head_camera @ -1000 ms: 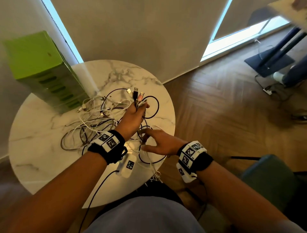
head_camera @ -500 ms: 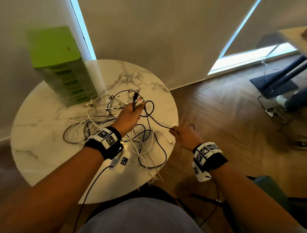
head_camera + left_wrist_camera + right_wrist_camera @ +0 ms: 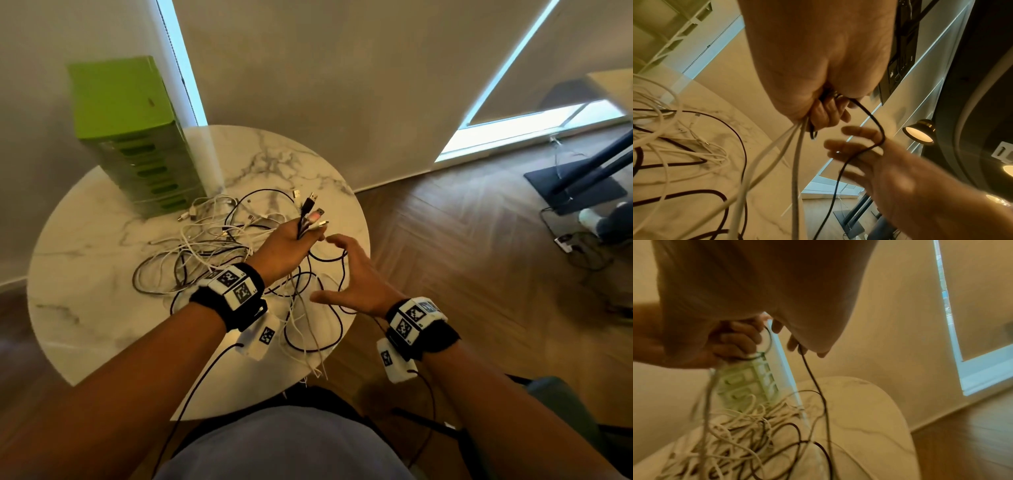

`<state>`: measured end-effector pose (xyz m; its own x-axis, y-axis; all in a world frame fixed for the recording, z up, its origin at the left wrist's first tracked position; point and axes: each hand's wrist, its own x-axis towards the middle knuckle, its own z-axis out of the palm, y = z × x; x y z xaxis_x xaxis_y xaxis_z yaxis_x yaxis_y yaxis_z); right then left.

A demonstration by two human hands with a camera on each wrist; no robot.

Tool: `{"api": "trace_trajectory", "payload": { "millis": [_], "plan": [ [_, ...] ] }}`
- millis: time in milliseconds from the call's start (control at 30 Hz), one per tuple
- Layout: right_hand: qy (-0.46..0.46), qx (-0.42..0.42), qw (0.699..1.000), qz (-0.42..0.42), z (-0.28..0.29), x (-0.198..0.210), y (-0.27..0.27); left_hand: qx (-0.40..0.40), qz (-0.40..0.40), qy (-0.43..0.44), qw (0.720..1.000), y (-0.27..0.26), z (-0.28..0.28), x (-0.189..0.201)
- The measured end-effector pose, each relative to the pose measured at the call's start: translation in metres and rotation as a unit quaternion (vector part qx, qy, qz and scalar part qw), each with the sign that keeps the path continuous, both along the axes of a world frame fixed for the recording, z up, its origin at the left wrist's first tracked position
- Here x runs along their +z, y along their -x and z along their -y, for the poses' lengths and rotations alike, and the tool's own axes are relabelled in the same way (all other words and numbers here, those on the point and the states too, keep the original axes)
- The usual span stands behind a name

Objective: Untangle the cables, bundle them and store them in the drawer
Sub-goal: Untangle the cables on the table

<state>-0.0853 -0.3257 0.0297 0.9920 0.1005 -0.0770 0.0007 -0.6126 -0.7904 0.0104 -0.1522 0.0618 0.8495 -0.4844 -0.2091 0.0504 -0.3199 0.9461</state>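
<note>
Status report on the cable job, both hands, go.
Left hand grips a bunch of cable ends, plugs up. Right hand open, fingers spread beside it. Rest of the cables tangled on the table; green drawer unit behind.

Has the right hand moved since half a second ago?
Yes. The right hand has come back from beyond the marble table's rim to over the tabletop, beside the left hand.

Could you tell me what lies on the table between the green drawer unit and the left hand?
In the head view, tangled white and black cables lie between green drawer unit and left hand.
</note>
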Motion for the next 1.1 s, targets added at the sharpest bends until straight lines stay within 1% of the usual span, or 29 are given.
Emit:
{"api": "trace_trajectory", "payload": {
  "millis": [67, 133, 200, 300, 333, 367, 400, 467, 500, 533, 567, 600, 633, 667, 733, 767, 800, 833, 900, 967, 1000, 1033, 1067, 1100],
  "plan": [
    [0.009, 0.01, 0.998, 0.061, -0.01, 0.016, -0.004, 0.006, 0.008, -0.01, 1.0, -0.003, 0.002, -0.001],
    [0.033, 0.018, 0.991, 0.125, -0.007, 0.02, -0.006, 0.022, 0.006, -0.008, 1.0, -0.01, 0.001, -0.003],
    [0.057, 0.012, 0.989, 0.136, 0.005, 0.011, -0.006, 0.043, -0.007, 0.0, 0.999, -0.015, -0.001, -0.003],
    [0.087, -0.03, 0.989, 0.117, 0.032, -0.014, -0.006, 0.048, -0.04, 0.022, 0.998, -0.021, -0.005, -0.001],
    [0.101, -0.047, 0.99, 0.088, 0.043, -0.021, -0.006, 0.052, -0.057, 0.041, 0.996, -0.021, -0.006, 0.002],
    [0.123, -0.054, 0.99, 0.032, 0.054, -0.028, -0.005, 0.058, -0.075, 0.063, 0.993, -0.021, -0.006, 0.006],
    [0.148, -0.042, 0.987, -0.049, 0.065, -0.038, -0.003, 0.064, -0.094, 0.087, 0.99, -0.021, -0.006, 0.01],
    [0.173, 0.023, 0.961, -0.213, 0.077, -0.052, 0.005, 0.061, -0.122, 0.124, 0.983, -0.022, -0.007, 0.015],
    [0.184, 0.058, 0.944, -0.269, 0.078, -0.058, 0.011, 0.049, -0.131, 0.133, 0.981, -0.021, -0.008, 0.017],
    [0.197, 0.082, 0.927, -0.307, 0.076, -0.061, 0.015, 0.035, -0.137, 0.138, 0.98, -0.02, -0.008, 0.017],
    [0.21, 0.096, 0.916, -0.328, 0.073, -0.064, 0.017, 0.017, -0.14, 0.137, 0.981, -0.018, -0.008, 0.016],
    [0.216, 0.099, 0.913, -0.332, 0.067, -0.064, 0.015, 0.001, -0.137, 0.131, 0.982, -0.016, -0.01, 0.016],
    [0.205, 0.091, 0.918, -0.326, 0.061, -0.061, 0.014, -0.016, -0.132, 0.118, 0.984, -0.014, -0.008, 0.015],
    [0.183, 0.08, 0.933, -0.3, 0.054, -0.053, 0.008, -0.027, -0.123, 0.104, 0.987, -0.012, -0.008, 0.015],
    [0.112, 0.065, 0.971, -0.2, 0.034, -0.028, -0.005, -0.034, -0.083, 0.071, 0.993, -0.01, -0.008, 0.015],
    [0.074, 0.065, 0.983, -0.152, 0.022, -0.013, -0.013, -0.041, -0.055, 0.055, 0.996, -0.01, -0.007, 0.015],
    [0.044, 0.073, 0.989, -0.12, 0.01, 0.0, -0.021, -0.056, -0.027, 0.043, 0.997, -0.009, -0.007, 0.016],
    [0.023, 0.089, 0.99, -0.106, -0.003, 0.009, -0.029, -0.075, 0.001, 0.035, 0.997, -0.009, -0.007, 0.017],
    [-0.005, 0.106, 0.989, -0.1, -0.027, 0.02, -0.039, -0.092, 0.075, 0.014, 0.993, -0.009, -0.008, 0.018],
    [-0.055, 0.085, 0.992, -0.071, -0.044, 0.021, -0.044, -0.07, 0.174, -0.017, 0.982, -0.015, -0.011, 0.012],
    [-0.096, 0.064, 0.991, -0.061, -0.05, 0.022, -0.043, -0.055, 0.199, -0.033, 0.978, -0.018, -0.013, 0.01],
    [-0.14, 0.039, 0.987, -0.061, -0.055, 0.023, -0.042, -0.046, 0.199, -0.038, 0.978, -0.021, -0.017, 0.01],
    [-0.182, 0.014, 0.981, -0.068, -0.061, 0.025, -0.041, -0.048, 0.169, -0.035, 0.984, -0.023, -0.022, 0.011],
    [-0.212, -0.006, 0.974, -0.075, -0.064, 0.027, -0.038, -0.05, 0.107, -0.012, 0.993, -0.024, -0.026, 0.015]
  ]
}}
